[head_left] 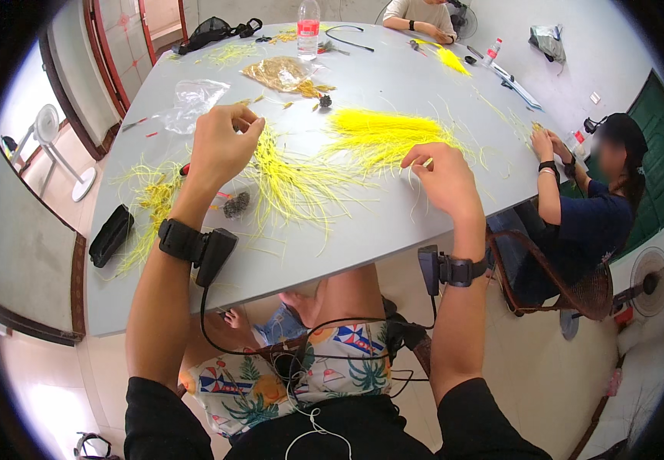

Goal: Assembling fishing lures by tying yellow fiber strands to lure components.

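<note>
My left hand [227,142] is raised over the table's left half, thumb and fingertips pinched together. Whatever lies in that pinch is too small to make out. Just right of it spreads a loose bunch of pale yellow strands [290,180]. At the lower edge of a thick bundle of bright yellow strands [385,130] hovers my right hand [447,180], fingers curled in toward the thumb. Any thin strand between them cannot be made out. Below my left hand lies a small dark wiry clump [236,205]. More tangled yellow strands [155,203] lie left of my left forearm.
On the grey table [393,230] are a black open case [111,235], a clear plastic bag [195,100], a bag of golden pieces [278,74] and a water bottle [308,31]. One person [608,192] sits at the right, another [422,17] across. Cables hang by my lap.
</note>
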{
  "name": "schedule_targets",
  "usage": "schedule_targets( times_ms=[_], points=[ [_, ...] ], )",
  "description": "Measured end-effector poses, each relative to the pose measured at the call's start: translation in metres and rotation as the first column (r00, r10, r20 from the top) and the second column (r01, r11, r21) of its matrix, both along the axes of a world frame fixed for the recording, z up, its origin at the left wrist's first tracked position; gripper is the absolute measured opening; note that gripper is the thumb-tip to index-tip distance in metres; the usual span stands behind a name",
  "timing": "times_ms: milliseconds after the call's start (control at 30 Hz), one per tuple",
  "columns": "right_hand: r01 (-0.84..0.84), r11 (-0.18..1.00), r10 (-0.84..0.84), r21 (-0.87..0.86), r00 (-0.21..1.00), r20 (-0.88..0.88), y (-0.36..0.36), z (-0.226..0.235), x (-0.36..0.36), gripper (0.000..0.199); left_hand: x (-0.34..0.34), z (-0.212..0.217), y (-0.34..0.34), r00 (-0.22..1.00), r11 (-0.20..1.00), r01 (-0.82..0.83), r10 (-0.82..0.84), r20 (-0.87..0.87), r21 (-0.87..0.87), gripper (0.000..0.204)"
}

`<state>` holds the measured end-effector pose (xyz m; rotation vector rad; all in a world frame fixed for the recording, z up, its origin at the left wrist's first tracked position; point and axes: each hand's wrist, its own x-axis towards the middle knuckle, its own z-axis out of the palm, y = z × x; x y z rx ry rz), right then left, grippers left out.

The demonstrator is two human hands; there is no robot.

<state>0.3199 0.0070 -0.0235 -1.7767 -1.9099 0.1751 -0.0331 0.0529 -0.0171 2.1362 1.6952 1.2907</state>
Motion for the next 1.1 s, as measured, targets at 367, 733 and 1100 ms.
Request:
schedule_targets(
  times_ms=[367,733,1100],
  points=[
    [-0.022,0.998,0.021,-0.056,1.000,-0.020,0.007,-0.006,-0.005,0.016,0.004,0.003,-0.002,1.000,0.997,0.012,-0.013,0.014,0.075,0.027],
    [-0.027,0.999,0.031,-0.033,0.992,0.126,0.008,-0.013,0.001,0.010,0.009,0.004,-0.005,0.999,0.997,0.041,-0.041,0.006,0.058,0.025],
    [-0.096,0.987,0.098,-0.128,0.995,0.006,0.002,-0.002,0.007,0.013,0.011,0.003,-0.005,0.997,0.996,0.079,-0.078,-0.015,0.036,0.023]
  ],
)
